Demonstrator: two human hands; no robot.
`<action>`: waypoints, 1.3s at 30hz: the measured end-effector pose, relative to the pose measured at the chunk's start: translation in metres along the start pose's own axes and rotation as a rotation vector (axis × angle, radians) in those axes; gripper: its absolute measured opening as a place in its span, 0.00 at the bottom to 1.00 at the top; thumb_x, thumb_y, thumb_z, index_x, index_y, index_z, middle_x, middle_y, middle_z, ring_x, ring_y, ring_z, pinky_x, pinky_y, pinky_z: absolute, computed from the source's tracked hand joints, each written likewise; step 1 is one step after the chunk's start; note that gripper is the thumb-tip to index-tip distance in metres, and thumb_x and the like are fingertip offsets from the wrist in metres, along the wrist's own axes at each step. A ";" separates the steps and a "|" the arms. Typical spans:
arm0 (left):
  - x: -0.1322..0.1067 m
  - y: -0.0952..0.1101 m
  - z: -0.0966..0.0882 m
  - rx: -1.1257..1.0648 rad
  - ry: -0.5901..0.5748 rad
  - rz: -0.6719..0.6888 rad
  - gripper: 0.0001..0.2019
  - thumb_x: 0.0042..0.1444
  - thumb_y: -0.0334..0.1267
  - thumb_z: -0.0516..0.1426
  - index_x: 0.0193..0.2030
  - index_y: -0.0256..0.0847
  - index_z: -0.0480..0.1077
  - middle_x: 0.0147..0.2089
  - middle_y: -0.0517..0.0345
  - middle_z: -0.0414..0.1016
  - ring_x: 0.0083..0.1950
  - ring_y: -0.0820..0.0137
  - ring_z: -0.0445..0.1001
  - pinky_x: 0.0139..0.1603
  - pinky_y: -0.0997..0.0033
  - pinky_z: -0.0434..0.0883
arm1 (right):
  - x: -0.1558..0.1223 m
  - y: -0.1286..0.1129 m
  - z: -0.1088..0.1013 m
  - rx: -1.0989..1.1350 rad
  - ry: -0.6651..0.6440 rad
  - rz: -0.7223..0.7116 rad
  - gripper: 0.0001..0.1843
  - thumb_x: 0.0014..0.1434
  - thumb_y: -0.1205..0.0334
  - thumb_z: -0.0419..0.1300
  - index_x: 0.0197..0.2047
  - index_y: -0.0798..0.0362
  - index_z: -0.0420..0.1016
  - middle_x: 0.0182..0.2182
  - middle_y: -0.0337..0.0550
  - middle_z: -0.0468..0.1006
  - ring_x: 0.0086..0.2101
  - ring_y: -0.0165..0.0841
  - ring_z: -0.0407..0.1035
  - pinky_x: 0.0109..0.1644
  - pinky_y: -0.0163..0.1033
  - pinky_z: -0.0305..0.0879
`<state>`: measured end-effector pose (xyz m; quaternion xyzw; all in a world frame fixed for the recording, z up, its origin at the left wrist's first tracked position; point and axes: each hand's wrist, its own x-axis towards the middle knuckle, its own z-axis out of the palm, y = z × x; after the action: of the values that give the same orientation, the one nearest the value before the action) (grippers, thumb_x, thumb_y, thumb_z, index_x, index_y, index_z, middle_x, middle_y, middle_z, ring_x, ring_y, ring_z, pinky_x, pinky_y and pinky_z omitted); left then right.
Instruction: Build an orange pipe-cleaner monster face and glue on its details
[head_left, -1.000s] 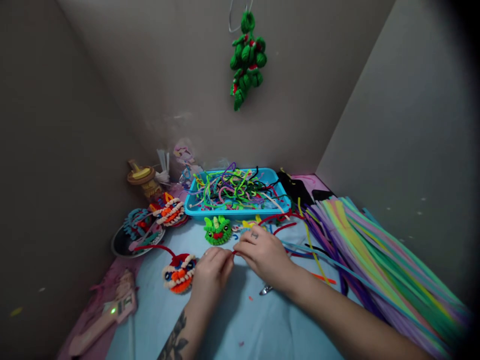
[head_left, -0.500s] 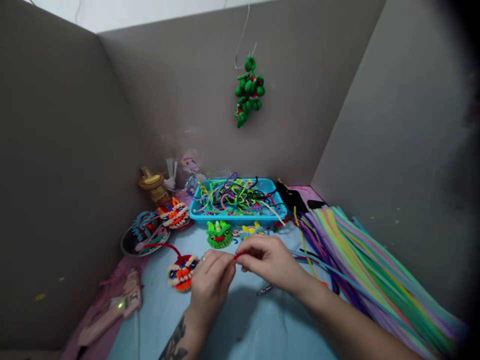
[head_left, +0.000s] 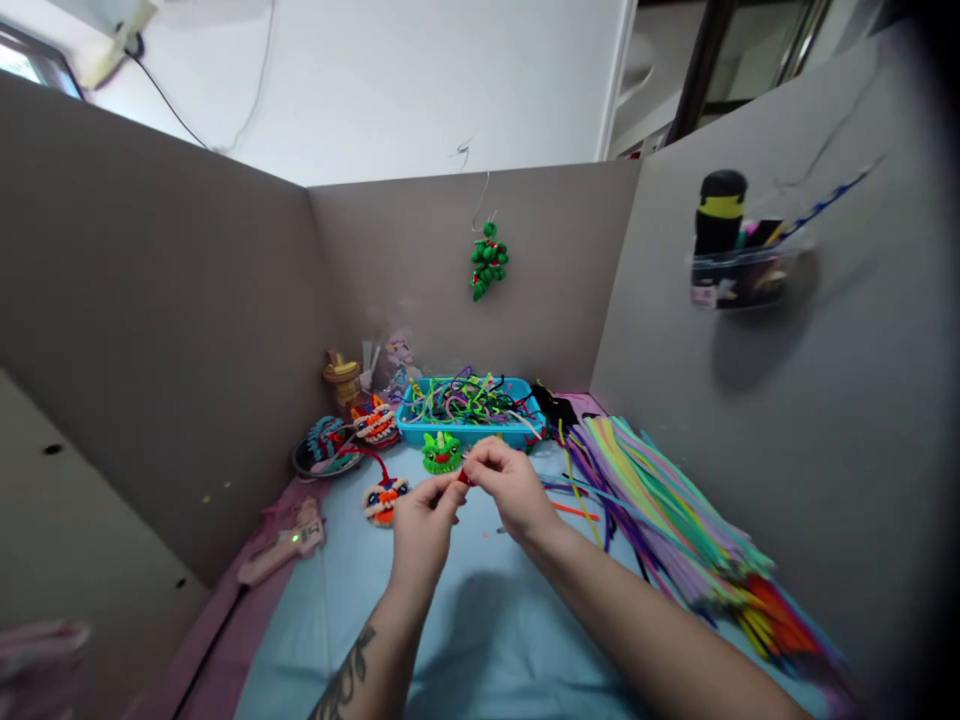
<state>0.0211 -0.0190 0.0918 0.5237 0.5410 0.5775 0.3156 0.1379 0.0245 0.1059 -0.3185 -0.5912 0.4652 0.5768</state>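
Observation:
Between my two hands is a short piece of red pipe cleaner (head_left: 463,478), mostly covered by the fingertips. My left hand (head_left: 424,515) pinches it from the left, and my right hand (head_left: 506,482) pinches it from the right, slightly higher. Left of my left hand lies an orange, white and blue lion-like head (head_left: 385,500) with a long red pipe cleaner curving up from its top. Just behind my hands stands a green horned head (head_left: 441,453) with a red mouth.
Behind is a blue tray (head_left: 427,435) of tangled pipe cleaners. Bundled long pipe cleaners (head_left: 660,500) lie right. On the left are a pink glue gun (head_left: 281,552) with a green light and a bowl (head_left: 304,465). Grey partitions (head_left: 555,290) enclose the table; a bin (head_left: 739,275) hangs right.
The camera view has tilted up and widened, bringing the hanging bin and the wall above into sight. Both hands stay together, still pinching the red piece.

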 end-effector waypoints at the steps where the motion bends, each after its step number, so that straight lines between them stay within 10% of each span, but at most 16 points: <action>1: -0.005 0.002 -0.003 -0.035 0.000 0.001 0.12 0.49 0.40 0.57 0.37 0.36 0.74 0.27 0.57 0.74 0.25 0.74 0.68 0.24 0.76 0.66 | -0.005 -0.004 0.003 0.027 0.010 0.013 0.08 0.47 0.63 0.61 0.19 0.54 0.70 0.24 0.37 0.66 0.27 0.28 0.60 0.32 0.34 0.57; 6: -0.023 0.007 -0.012 -0.081 -0.139 0.150 0.17 0.48 0.41 0.58 0.45 0.38 0.70 0.42 0.52 0.73 0.41 0.68 0.70 0.37 0.72 0.67 | -0.023 -0.015 0.014 0.228 0.033 0.117 0.09 0.41 0.59 0.63 0.18 0.55 0.70 0.34 0.43 0.70 0.39 0.35 0.62 0.43 0.38 0.57; 15: -0.028 0.006 -0.002 -0.281 -0.288 -0.013 0.10 0.50 0.43 0.56 0.33 0.37 0.66 0.26 0.62 0.66 0.26 0.77 0.64 0.28 0.77 0.62 | -0.031 -0.012 0.008 0.131 0.080 0.038 0.09 0.44 0.58 0.62 0.20 0.54 0.71 0.38 0.45 0.69 0.43 0.38 0.62 0.49 0.42 0.54; 23: -0.030 0.006 0.004 -0.143 -0.235 -0.166 0.11 0.46 0.42 0.58 0.27 0.35 0.67 0.21 0.63 0.66 0.15 0.84 0.50 0.17 0.80 0.46 | -0.037 -0.013 -0.016 -0.419 0.109 -0.176 0.06 0.50 0.64 0.57 0.23 0.53 0.72 0.33 0.41 0.65 0.38 0.34 0.62 0.44 0.39 0.57; 39: -0.034 -0.014 0.006 -0.017 -0.064 0.020 0.13 0.47 0.45 0.59 0.29 0.35 0.75 0.24 0.58 0.71 0.28 0.72 0.65 0.30 0.74 0.61 | -0.041 0.006 -0.021 -0.277 0.054 -0.059 0.09 0.51 0.59 0.58 0.23 0.54 0.73 0.31 0.41 0.68 0.35 0.34 0.63 0.39 0.38 0.60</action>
<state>0.0325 -0.0456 0.0684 0.5447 0.5203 0.5681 0.3314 0.1631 -0.0073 0.0825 -0.3897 -0.6433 0.3532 0.5564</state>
